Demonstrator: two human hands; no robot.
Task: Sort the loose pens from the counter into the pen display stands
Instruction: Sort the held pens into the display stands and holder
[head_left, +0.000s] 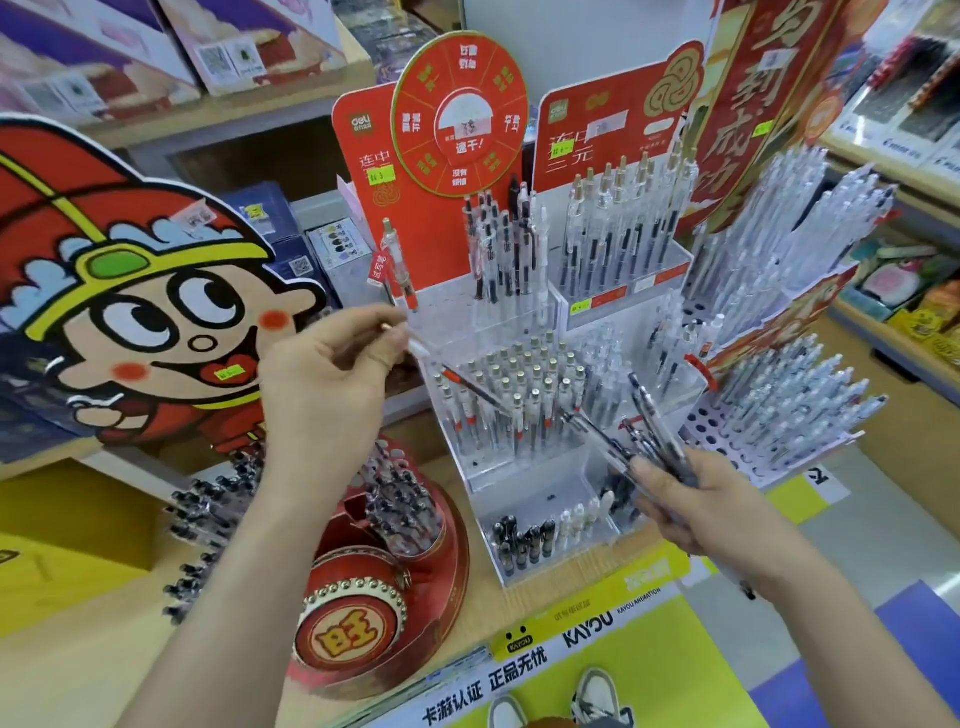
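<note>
While the head view is the only one given, it shows both hands busy over the tiered clear acrylic pen display stand (524, 364) with its red printed backboards. The left hand (332, 379) is raised beside the stand's upper left shelf, thumb and fingertips pinched together on the white end of a slim clear pen with a red refill (470, 387), which slants down across the gold-capped pens standing in the middle tier. The right hand (691, 499) is closed around a fanned bundle of clear black-ink pens (631, 431), tips pointing up and left toward the stand. Just beside it to the right, a white perforated rack (737, 441) holds rows of clear pens but has many empty holes along its near edge. Judging from this, sorting is partway: most tiers look well filled, yet a whole handful remains to be placed, along with the red pen. Whether loose pens remain on the wooden counter (483, 613) I cannot tell.
</note>
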